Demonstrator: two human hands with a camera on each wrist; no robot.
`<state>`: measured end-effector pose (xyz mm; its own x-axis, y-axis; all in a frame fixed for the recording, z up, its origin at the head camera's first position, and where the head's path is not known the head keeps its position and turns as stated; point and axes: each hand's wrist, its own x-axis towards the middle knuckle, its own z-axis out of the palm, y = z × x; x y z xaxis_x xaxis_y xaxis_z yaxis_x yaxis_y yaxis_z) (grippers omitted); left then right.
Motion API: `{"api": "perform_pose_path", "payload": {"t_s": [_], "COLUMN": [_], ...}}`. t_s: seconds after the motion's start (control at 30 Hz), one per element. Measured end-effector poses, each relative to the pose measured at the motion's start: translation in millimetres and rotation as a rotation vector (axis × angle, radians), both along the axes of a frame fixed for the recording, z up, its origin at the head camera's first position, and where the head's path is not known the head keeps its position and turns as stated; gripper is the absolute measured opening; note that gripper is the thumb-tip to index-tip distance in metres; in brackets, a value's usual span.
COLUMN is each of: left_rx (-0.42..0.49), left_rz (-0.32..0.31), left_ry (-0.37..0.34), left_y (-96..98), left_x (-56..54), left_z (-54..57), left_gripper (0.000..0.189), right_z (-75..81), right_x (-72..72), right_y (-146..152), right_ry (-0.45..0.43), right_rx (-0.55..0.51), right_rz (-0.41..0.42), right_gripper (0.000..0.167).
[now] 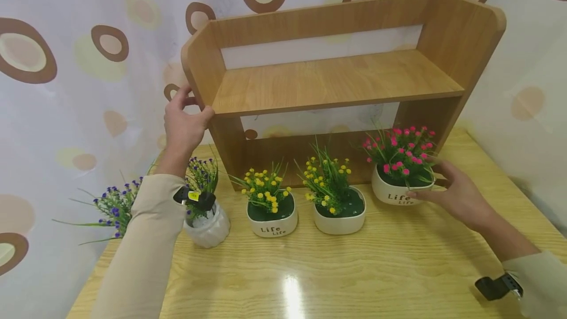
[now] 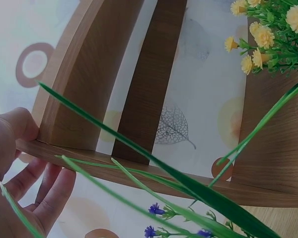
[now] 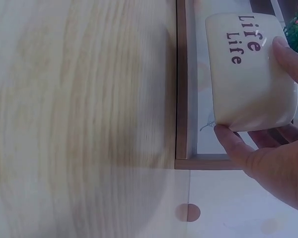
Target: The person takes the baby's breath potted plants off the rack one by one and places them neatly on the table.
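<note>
My left hand (image 1: 183,122) grips the left side panel of a two-tier wooden shelf (image 1: 336,80), thumb on the front edge and fingers on the outer face. In the left wrist view, green blades partly cross that hand (image 2: 25,168). My right hand (image 1: 460,193) holds a white "Life" pot (image 1: 398,193) of pink flowers (image 1: 405,149) by its right side, before the shelf's lower right. The right wrist view shows this pot (image 3: 253,74) raised off the table, between thumb and fingers.
Two white pots with yellow flowers, a left one (image 1: 272,223) and a right one (image 1: 340,220), stand before the shelf. A ribbed white pot (image 1: 210,230) with purple flowers is beside my left forearm, which partly hides more purple flowers (image 1: 116,206). All stand along a wooden table (image 1: 354,274) against patterned wall covering.
</note>
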<state>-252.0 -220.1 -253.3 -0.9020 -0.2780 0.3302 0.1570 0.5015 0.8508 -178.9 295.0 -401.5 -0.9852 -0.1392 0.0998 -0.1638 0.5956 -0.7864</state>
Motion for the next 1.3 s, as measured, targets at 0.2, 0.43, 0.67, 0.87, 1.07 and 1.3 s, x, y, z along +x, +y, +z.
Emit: {"api": "perform_pose_path", "payload": {"t_s": [0.2, 0.43, 0.67, 0.87, 1.07, 1.3], "left_rx": [0.005, 0.009, 0.012, 0.018, 0.029, 0.034], "left_rz": [-0.003, -0.004, -0.009, -0.011, -0.011, -0.010], "left_ry": [0.001, -0.004, -0.010, -0.010, -0.012, -0.016], "left_y": [0.9, 1.4, 1.3, 0.7, 0.6, 1.3], "left_x": [-0.3, -0.6, -0.3, -0.2, -0.5, -1.3], "left_z": [-0.6, -0.9, -1.3, -1.7, -2.1, -2.3], "left_gripper": [0.058, 0.058, 0.058, 0.058, 0.058, 0.059], "right_z": [-2.7, -4.9, -7.9, -11.3, -14.9, -18.3], "right_x": [6.7, 15.9, 23.1, 26.0, 26.8, 26.6], "right_y": [6.8, 12.7, 17.8, 20.1, 21.7, 23.0], "right_ry": [0.011, -0.024, -0.038, -0.038, -0.028, -0.014], "right_rx": [0.023, 0.029, 0.039, 0.011, 0.000, -0.019], "right_rz": [-0.001, -0.021, -0.022, -0.014, -0.012, -0.003], "right_gripper": [0.091, 0.092, 0.087, 0.084, 0.090, 0.080]}}
